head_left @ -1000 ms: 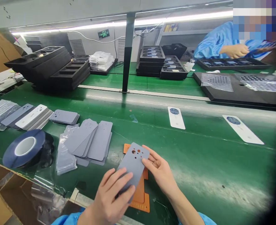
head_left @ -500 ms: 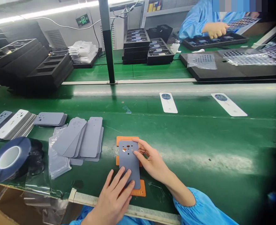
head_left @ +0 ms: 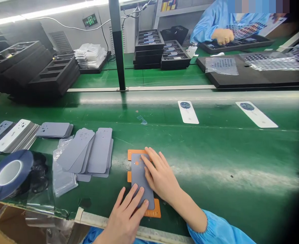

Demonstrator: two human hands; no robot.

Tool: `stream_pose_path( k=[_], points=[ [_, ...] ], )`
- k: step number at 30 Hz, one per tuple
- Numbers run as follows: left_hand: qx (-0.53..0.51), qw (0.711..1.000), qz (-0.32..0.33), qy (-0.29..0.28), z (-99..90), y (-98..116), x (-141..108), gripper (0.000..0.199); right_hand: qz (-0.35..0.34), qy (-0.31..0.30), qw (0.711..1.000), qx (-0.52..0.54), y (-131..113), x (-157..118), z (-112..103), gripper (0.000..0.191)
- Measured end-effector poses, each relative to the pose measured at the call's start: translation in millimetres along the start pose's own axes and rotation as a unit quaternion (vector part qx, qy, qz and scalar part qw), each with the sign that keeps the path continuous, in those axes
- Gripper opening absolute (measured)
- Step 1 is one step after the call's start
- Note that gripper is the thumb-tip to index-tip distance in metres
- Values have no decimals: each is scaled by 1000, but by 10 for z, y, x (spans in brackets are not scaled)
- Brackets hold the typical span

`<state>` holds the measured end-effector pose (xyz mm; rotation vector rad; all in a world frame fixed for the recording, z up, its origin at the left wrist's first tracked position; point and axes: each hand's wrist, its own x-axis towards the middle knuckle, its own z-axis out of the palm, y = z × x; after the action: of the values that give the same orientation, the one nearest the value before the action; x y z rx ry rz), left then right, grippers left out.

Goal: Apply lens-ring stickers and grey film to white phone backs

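Panel [head_left: 140, 177] sits on the orange jig [head_left: 156, 207], close to the near edge of the tabletop [head_left: 215, 145], about mid-width. Jig shows beyond it at the far end, on the left side and at the near-right corner; orange shows through a cutout at the far end.

Left grip [head_left: 126, 211]: fingers spread, tips flat on the near half, not pinching. Right grip [head_left: 162, 174]: fingers loosely extended over the far-right part, tips resting on panel and jig; no pinch visible.

Handling, my read: light, thin, fairly stiff, maybe a bit of flex. Matte face, so probably not very slick, but likely to slide on the jig if pushed sideways. Likely to scratch or pick up fingerprints; cutout area probably weakest. Can't tell the material.

Take it by the two long sides, fingertips on edges. Left side between the jig tabs looks most accessible. Keep off the cutouts; no squeezing corners.

Loose panels [head_left: 98, 154] lie to the left, near the tape roll [head_left: 26, 162] at the tabletop's near-left edge.
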<state>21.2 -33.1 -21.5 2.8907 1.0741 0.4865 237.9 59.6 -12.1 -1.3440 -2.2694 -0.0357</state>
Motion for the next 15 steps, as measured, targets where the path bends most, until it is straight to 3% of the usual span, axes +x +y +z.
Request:
stream_pose_path(
  k=[4, 9, 15],
  points=[
    [-11, 1000, 11, 8, 41, -26, -11, 53, -64, -21, 997, -27, -121, -78, 50, 47],
    [-17, 1000, 8, 15, 59, -40, -18, 53, -41, -50, 997, -41, -199, -126, 101, 48],
    [-29, 998, -18, 49, 43, -3, 40, 49, -50, 0, 999, 4, -127, -20, -20, 35]
  ],
)
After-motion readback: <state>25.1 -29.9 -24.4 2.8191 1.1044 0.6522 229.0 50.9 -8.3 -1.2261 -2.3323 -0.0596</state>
